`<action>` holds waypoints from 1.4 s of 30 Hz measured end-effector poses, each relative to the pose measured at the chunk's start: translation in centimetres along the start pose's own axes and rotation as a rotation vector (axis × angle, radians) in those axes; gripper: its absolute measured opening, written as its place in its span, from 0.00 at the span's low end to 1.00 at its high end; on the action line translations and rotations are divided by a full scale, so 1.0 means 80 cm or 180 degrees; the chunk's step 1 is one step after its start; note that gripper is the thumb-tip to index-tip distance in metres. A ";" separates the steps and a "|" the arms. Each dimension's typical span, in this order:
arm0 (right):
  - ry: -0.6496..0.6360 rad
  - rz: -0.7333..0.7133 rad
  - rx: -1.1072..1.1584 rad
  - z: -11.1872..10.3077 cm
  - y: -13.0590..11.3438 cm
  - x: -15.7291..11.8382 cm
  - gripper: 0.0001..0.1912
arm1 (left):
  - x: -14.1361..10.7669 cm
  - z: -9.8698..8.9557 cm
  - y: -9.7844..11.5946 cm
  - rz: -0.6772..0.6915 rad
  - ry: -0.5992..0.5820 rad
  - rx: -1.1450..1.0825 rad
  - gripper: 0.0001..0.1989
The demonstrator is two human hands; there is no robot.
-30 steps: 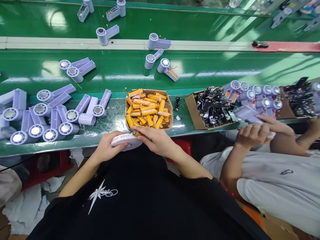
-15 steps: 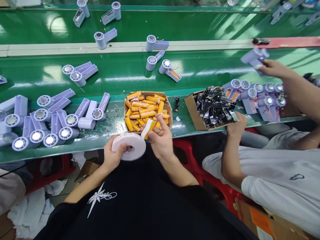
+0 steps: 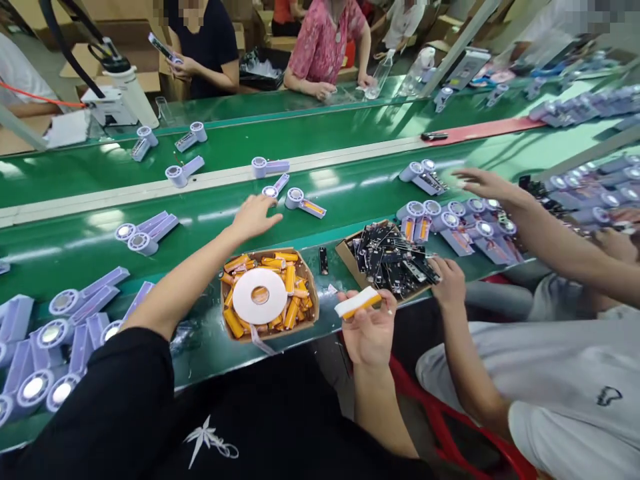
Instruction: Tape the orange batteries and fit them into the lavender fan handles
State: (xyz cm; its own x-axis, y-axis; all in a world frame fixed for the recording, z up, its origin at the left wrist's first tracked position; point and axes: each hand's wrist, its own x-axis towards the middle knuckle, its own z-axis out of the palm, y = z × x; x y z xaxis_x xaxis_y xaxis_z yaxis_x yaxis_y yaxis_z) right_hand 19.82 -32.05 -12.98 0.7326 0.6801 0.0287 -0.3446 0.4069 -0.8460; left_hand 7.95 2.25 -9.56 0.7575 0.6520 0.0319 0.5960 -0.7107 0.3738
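My right hand is closed around an orange battery with a strip of white foam tape along its top. My left hand stretches over the green belt, fingers extended, just by a lavender fan housing that it partly covers; contact cannot be made out. Beside that lies another fan housing with an orange battery in its handle. The roll of white tape rests flat on the batteries in a cardboard box, its loose end hanging over the front edge.
A box of black circuit boards stands right of the batteries, with a co-worker's hand at it. The co-worker's other hand is over the belt. Housings crowd the left and right. People sit across the belt.
My left hand has let go of the tape roll, which now lies on the batteries, and has reached forward. My right hand has moved right with the taped battery. The view has tilted up.
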 end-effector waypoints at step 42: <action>-0.3610 -0.0456 -0.5705 0.245 0.177 0.316 0.20 | 0.080 0.018 -0.107 -0.0526 -0.0471 0.0114 0.13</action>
State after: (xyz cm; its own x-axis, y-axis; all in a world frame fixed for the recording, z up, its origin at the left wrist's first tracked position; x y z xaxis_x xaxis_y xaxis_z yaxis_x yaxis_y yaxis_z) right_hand 21.98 2.88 -13.80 -0.1249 0.9654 -0.2289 0.9653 0.0649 -0.2529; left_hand 8.09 12.14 -13.91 0.6780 0.7165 -0.1645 0.7224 -0.6080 0.3293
